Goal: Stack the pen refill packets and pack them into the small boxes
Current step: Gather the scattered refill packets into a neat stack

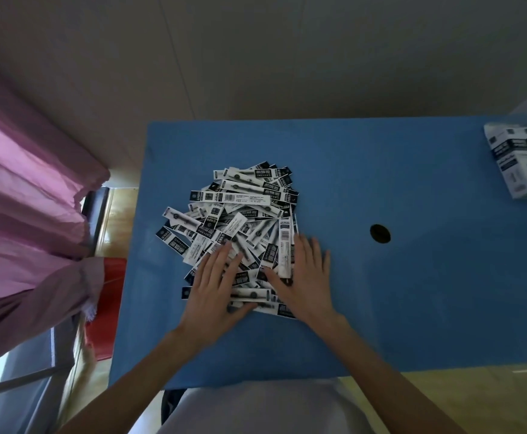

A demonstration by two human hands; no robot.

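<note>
Blue table; both hands' fingers flat on packet pile; boxes far right.

One head-worn wide-angle view looks steeply down and forward over a blue table from close above. It takes in the table's near edge, the wall beyond, and a pink curtain at left.
</note>
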